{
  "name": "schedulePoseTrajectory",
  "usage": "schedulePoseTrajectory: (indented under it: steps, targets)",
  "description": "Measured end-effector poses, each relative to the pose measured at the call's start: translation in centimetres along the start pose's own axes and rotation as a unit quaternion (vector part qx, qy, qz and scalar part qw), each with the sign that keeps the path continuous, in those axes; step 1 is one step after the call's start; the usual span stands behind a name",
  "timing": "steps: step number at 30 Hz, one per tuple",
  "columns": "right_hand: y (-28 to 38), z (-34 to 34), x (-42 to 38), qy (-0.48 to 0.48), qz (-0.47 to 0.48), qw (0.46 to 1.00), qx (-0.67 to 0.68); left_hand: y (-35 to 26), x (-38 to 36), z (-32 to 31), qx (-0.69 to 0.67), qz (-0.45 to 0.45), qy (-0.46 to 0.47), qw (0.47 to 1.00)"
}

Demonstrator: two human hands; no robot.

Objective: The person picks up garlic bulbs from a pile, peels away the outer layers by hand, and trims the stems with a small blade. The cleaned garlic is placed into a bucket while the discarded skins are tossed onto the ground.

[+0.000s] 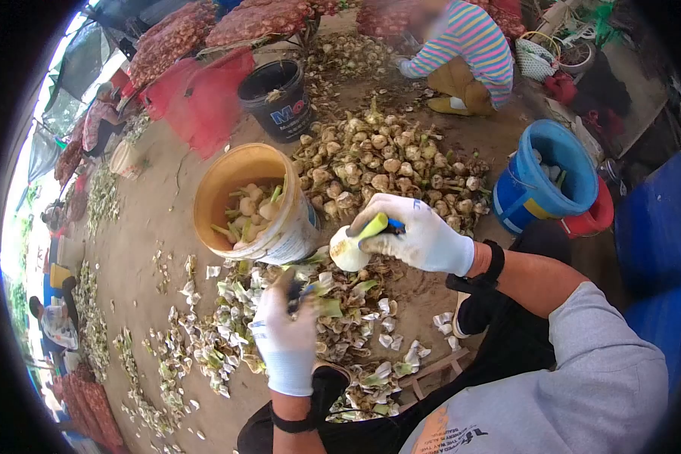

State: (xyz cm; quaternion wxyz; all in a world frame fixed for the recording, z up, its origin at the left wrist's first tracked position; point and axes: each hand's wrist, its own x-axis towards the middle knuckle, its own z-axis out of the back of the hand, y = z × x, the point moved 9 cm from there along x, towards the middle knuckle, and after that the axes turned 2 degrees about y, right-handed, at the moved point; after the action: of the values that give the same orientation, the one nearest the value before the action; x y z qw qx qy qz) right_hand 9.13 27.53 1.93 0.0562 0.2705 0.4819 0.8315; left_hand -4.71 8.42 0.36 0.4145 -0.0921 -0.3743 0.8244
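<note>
A whitish garlic bulb (349, 250) with a green stem is in my right hand (416, 233), whose gloved fingers close round the stem near the front of the garlic pile (378, 155). My left hand (286, 325), also in a white glove, is lower and to the left, above scattered peelings (356, 325). Its fingers are bent round a small dark and blue object (298, 295), too blurred to name. A yellow bucket (204, 198) holding white bulbs with green stems stands just beyond my left hand.
A black bucket (251, 98) stands behind the yellow one. At the right are a blue bucket (533, 198) and a red bucket (604, 212). Another person (469, 53) crouches beyond the pile. Red mesh sacks (170, 41) lie at the back, with more people at the left.
</note>
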Motion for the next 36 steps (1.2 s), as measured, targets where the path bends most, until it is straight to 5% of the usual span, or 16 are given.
schedulePoseTrajectory:
  steps: [5,15,27,29,31,33,36]
  targets:
    - [2.0,-2.5,-0.3,0.044,0.038,0.996,-0.062,-5.7,-0.1,-1.1,0.082,-0.168,-0.001,0.982]
    - [3.3,-3.8,-1.5,0.077,0.17,0.969,-0.162,-5.0,-0.6,-1.7,0.073,-0.158,0.001,0.985]
    - [6.1,-6.7,-4.1,0.171,0.275,0.927,-0.19,2.8,1.4,4.0,0.136,0.048,-0.137,0.98]
    - [6.2,-6.8,-4.6,0.162,0.273,0.932,-0.173,4.8,1.5,4.4,0.201,0.059,-0.129,0.969]
    - [5.6,-6.5,-4.5,0.161,0.226,0.949,-0.15,6.4,1.3,2.7,0.275,0.05,-0.037,0.959]
    - [6.0,-6.4,-4.3,0.175,0.301,0.915,-0.201,8.4,0.3,-0.2,0.391,0.078,0.09,0.913]
    - [2.6,-4.8,-2.3,0.15,0.155,0.968,-0.124,9.2,-0.7,-0.7,0.367,0.095,0.125,0.917]
